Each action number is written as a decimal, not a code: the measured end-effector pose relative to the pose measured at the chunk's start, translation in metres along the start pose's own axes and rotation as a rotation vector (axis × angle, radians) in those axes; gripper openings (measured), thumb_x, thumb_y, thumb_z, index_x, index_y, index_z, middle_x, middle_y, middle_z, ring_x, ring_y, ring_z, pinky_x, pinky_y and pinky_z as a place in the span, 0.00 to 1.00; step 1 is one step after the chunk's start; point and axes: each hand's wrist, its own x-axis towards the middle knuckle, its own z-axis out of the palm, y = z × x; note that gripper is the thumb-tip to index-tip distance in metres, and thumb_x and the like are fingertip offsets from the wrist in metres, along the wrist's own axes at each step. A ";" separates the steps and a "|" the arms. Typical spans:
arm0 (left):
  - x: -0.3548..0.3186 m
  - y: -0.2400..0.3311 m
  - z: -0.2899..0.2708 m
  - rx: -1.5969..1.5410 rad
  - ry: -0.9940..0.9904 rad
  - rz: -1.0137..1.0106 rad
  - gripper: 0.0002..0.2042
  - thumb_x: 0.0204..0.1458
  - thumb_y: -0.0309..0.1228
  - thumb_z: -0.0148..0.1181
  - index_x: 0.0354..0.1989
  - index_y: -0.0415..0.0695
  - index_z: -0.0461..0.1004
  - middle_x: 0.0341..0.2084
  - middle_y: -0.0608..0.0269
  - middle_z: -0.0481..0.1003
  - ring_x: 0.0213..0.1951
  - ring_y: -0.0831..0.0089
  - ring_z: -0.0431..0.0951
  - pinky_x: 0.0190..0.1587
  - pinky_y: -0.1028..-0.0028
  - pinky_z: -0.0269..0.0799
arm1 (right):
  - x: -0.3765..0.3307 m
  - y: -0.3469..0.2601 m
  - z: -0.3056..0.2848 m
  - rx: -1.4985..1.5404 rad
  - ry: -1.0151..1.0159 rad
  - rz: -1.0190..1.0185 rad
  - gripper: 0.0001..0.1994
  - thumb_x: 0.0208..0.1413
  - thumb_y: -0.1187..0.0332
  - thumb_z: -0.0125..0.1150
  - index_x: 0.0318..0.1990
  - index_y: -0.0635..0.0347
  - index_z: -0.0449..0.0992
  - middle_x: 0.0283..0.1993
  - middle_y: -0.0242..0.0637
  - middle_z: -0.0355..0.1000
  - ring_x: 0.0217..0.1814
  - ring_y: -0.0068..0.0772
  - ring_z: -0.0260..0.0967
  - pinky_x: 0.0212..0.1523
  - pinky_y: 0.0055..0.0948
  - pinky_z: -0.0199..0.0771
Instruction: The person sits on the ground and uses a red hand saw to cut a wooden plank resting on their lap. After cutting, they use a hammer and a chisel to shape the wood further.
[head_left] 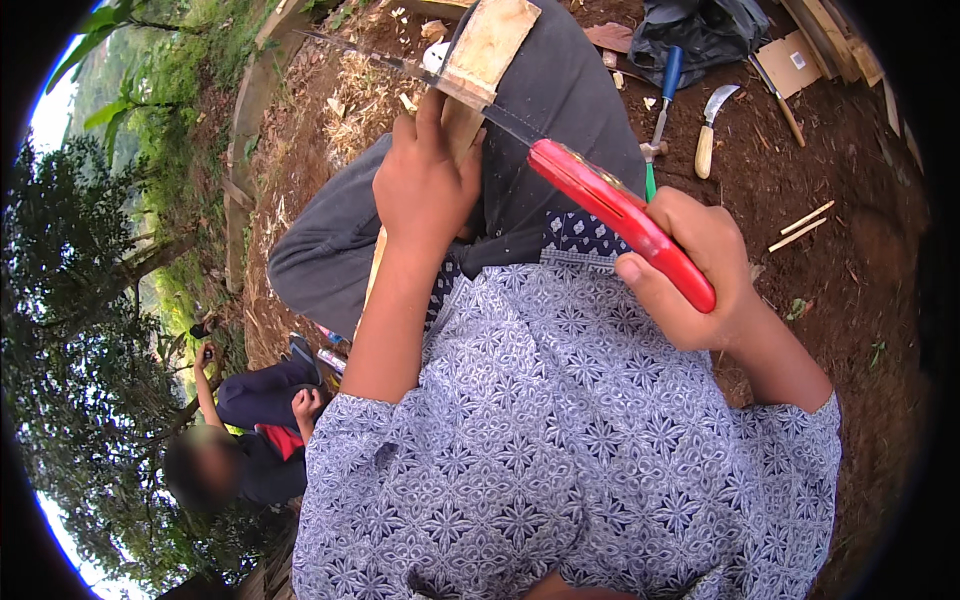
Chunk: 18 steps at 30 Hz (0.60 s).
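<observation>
Red handle: in the middle right of the frame; it looks rigid and rather light, and its rear end is the good place to hold.
Right hand: closed around this rear end, thumb at its side.
Left hand: holds the wooden piece with fingers and thumb, just beside the saw blade.
Saw blade: crosses the wood at upper centre; being thin, it probably bends under sideways force, and its edge is not for fingers.
Wooden piece: at upper centre, above the legs; seems stiff, not slippery; farther from the blade is a safer hold.
Ground: curved knife lies at upper right.
</observation>
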 end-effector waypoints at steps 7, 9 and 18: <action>0.000 -0.003 -0.001 -0.028 0.025 0.015 0.35 0.51 0.41 0.69 0.68 0.52 0.62 0.38 0.50 0.74 0.33 0.48 0.80 0.29 0.57 0.76 | -0.022 0.003 -0.007 -0.010 0.031 0.016 0.14 0.52 0.64 0.71 0.31 0.60 0.70 0.21 0.36 0.64 0.18 0.32 0.66 0.22 0.30 0.64; 0.001 -0.002 -0.002 -0.026 0.023 0.015 0.36 0.51 0.41 0.69 0.69 0.54 0.61 0.38 0.51 0.73 0.33 0.49 0.80 0.30 0.57 0.77 | -0.020 0.004 -0.005 -0.017 0.041 0.013 0.14 0.53 0.63 0.71 0.30 0.60 0.70 0.20 0.35 0.64 0.18 0.32 0.66 0.22 0.30 0.64; 0.001 -0.001 -0.002 -0.011 0.011 0.001 0.36 0.52 0.41 0.69 0.70 0.58 0.61 0.37 0.52 0.73 0.31 0.50 0.80 0.28 0.57 0.77 | -0.014 0.004 -0.007 -0.025 0.026 -0.007 0.14 0.53 0.63 0.71 0.31 0.60 0.70 0.20 0.35 0.64 0.18 0.30 0.65 0.22 0.30 0.63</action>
